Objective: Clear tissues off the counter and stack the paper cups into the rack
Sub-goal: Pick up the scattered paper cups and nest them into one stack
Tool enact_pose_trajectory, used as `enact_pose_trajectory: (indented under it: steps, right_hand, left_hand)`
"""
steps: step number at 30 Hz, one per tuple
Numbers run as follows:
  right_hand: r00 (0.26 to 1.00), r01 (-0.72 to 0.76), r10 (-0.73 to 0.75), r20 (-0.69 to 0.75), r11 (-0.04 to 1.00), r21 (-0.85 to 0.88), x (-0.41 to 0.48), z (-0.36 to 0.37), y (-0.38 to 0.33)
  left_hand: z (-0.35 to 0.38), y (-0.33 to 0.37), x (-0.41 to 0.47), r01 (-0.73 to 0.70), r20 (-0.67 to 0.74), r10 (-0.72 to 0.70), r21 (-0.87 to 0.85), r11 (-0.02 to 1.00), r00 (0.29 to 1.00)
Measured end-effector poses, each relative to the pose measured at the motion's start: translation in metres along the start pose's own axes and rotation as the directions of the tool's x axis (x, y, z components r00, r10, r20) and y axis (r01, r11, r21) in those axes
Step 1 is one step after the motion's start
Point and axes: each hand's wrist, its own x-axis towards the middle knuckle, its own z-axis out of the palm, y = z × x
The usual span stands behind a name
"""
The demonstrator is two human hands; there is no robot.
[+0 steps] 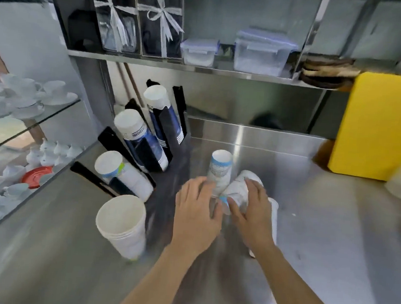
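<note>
- Rack [157, 134] at counter's [332, 234] back left — three slots already hold cup stacks.
- Loose cups [221, 170] mid-counter; another stack [123, 225] stands near left, unracked.
- Left hand [197, 214], fingers curled around the upright cups; right hand [250, 211] closed on a tilted cup [238, 188].
- No tissues visible — racking appears partly done.

This is looking like the service area of a café or drinks shop: a stainless steel surface [277, 162] is running under a steel shelf [201, 69] holding lidded plastic boxes [262, 53]. A black rack [158, 124] is holding sleeves of paper cups [145, 140], and glass shelves [29, 119] at the left are carrying white teacups and saucers [38, 93].
</note>
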Motion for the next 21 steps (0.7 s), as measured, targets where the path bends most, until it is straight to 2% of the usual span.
enact_pose_trajectory:
  steps: [3, 5, 8, 10, 11, 13, 15, 17, 18, 21]
  right_hand:
    - [0.984, -0.178, 0.178, -0.014, 0.978, -0.107, 0.004, -0.022, 0.043]
    - [0.967, -0.251, 0.255, 0.025, 0.963, -0.1, 0.002, -0.033, 0.064]
    - [0.9, -0.407, 0.402, 0.168, 0.913, -0.002, -0.004, -0.039, 0.087]
    - [0.833, -0.519, 0.489, 0.258, 0.853, 0.058, -0.007, -0.037, 0.097]
    - [0.807, -0.559, 0.512, 0.295, 0.823, 0.1, -0.008, -0.036, 0.099]
    - [0.769, -0.623, 0.537, 0.348, 0.753, 0.214, -0.009, -0.035, 0.1]
    - [0.769, -0.631, 0.532, 0.353, 0.719, 0.292, -0.008, -0.035, 0.1]
    - [0.795, -0.604, 0.509, 0.329, 0.708, 0.366, -0.005, -0.037, 0.1]
    - [0.811, -0.585, 0.492, 0.316, 0.695, 0.419, -0.002, -0.04, 0.098]
    - [0.885, -0.466, 0.382, 0.267, 0.715, 0.521, 0.009, -0.053, 0.088]
  left_hand:
    - [0.047, 0.016, -0.008, -0.032, 0.199, 0.029, 0.012, 0.999, 0.98]
    - [0.072, 0.025, -0.013, 0.012, 0.358, -0.018, 0.02, 1.0, 0.934]
    - [0.105, 0.031, -0.018, 0.289, 0.506, -0.197, -0.108, 0.951, 0.839]
    - [0.121, 0.032, -0.018, 0.506, 0.575, -0.311, -0.215, 0.835, 0.757]
    - [0.127, 0.032, -0.016, 0.623, 0.627, -0.368, -0.246, 0.743, 0.687]
    - [0.134, 0.031, -0.014, 0.816, 0.733, -0.429, -0.295, 0.498, 0.527]
    - [0.136, 0.028, -0.01, 0.898, 0.79, -0.439, -0.318, 0.303, 0.427]
    - [0.132, 0.028, -0.004, 0.912, 0.815, -0.41, -0.345, 0.223, 0.409]
    - [0.129, 0.027, -0.001, 0.899, 0.811, -0.389, -0.38, 0.218, 0.437]
    - [0.106, 0.032, 0.019, 0.797, 0.75, -0.288, -0.508, 0.327, 0.596]
